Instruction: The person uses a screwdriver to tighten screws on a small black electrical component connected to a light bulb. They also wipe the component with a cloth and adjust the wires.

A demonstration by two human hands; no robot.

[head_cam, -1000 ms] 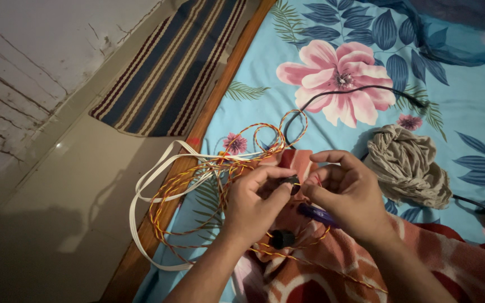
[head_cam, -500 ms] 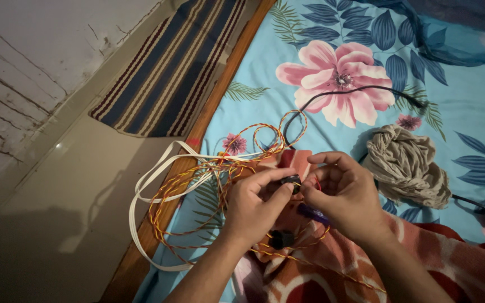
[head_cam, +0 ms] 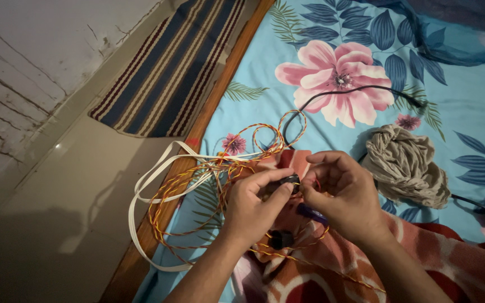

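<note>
Head view: left hand (head_cam: 252, 206) and right hand (head_cam: 343, 193) each pinch one small black fitting (head_cam: 288, 182) on twisted red-yellow wire (head_cam: 197, 185).

Both hands (head_cam: 304, 199) together; fingers (head_cam: 279, 193) pinched

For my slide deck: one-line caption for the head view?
Both hands, left and right, pinch a small black part amid twisted red-yellow wire on a floral bedsheet.

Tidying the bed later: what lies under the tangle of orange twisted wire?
Under the orange twisted wire show a white flat cable, the floral bedsheet and the wooden bed edge. Whatever sits beneath the hands is covered.
</note>
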